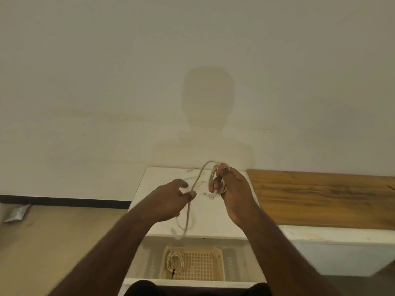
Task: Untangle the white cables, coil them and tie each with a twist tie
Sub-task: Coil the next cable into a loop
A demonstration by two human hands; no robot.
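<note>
Mid-coil: right hand (pixel 230 189) at one o'clock, grip clamped round a small bundle of thin white cable loops (pixel 213 180); left hand (pixel 171 197) at ten o'clock, grip pinched together on the free white strand (pixel 190 212) that arches up to the bundle and trails down over the white bench (pixel 213 223). More loose white cable (pixel 192 180) lying on the bench behind the hands. Best done by feeding slack through the left pinch — gently, no tugging — and laying each turn the same size onto the bundle. Down at six o'clock, a finished white coil (pixel 175 262) with a dark tie in the cream plastic lattice basket (pixel 203 263).
</note>
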